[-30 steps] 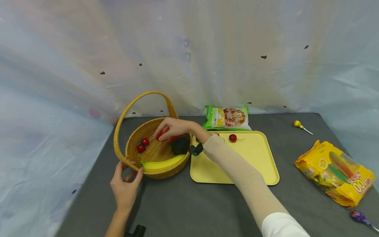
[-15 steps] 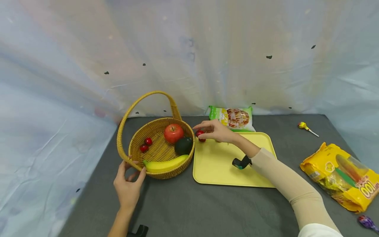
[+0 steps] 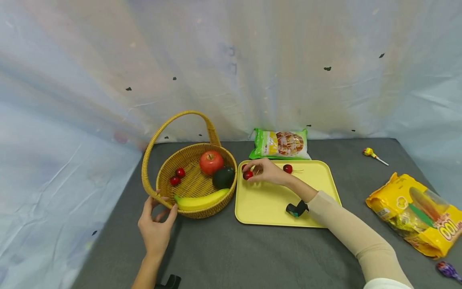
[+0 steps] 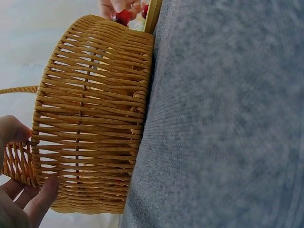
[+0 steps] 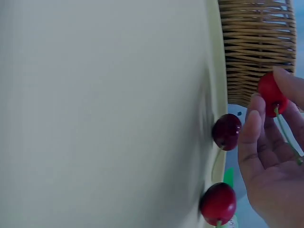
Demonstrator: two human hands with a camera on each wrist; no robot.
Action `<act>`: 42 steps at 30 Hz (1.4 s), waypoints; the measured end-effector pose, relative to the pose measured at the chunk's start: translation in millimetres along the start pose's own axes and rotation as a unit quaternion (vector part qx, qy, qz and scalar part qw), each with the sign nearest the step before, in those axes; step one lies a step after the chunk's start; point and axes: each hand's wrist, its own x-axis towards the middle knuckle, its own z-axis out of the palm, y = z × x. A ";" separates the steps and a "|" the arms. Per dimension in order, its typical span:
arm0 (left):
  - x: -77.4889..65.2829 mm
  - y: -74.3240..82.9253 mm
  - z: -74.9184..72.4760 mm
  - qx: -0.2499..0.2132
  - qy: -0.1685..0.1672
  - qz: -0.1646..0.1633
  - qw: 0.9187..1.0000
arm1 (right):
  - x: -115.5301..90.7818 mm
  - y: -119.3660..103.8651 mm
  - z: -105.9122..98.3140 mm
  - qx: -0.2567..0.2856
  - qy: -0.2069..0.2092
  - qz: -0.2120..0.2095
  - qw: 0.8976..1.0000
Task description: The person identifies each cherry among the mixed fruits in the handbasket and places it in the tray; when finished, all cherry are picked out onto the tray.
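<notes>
In front of you hangs a pale backdrop sheet point(image 3: 270, 80), and below it spreads the dark grey table point(image 3: 252, 257). The wicker basket point(image 3: 193, 182) stands on your left with its handle up; the yellow tray point(image 3: 267, 204) lies just beside it on the right. Farther right is the yellow snack bag point(image 3: 415, 216), well apart from the tray, while the green-and-white packet point(image 3: 279, 144) lies just behind the tray. Your left hand point(image 3: 155, 228) grips the basket at the foot of its handle, thumb outside on the weave. Your right hand point(image 3: 268, 172) is over the tray's far left corner, thumb and fingers pinching the held cherry point(image 5: 271, 95), whose green stem points back toward your palm. Inside the basket, the banana point(image 3: 202, 200) lies along the near side, with the apple point(image 3: 211, 163) and the avocado point(image 3: 223, 178) at the right. A yellow lollipop point(image 3: 373, 155) lies beyond the snack bag, a purple lollipop point(image 3: 447, 270) on your side of it. Smallest are the cherries: a dark cherry point(image 5: 226, 132) and a brighter red cherry point(image 5: 218, 204) near the tray's far edge, and two together in the basket's left part.
</notes>
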 end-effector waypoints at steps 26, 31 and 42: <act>-1.7 -5.6 0.0 0.013 0.003 -0.005 1.000 | -2.4 9.3 10.3 -0.078 -0.062 0.015 0.995; -5.4 -29.4 -0.5 0.016 0.004 -0.006 1.000 | -6.4 3.8 6.4 -0.115 -0.056 -0.004 0.992; -5.1 -33.8 -1.7 0.002 0.001 -0.019 1.000 | 4.3 -24.3 -9.9 -0.164 0.005 -0.051 0.985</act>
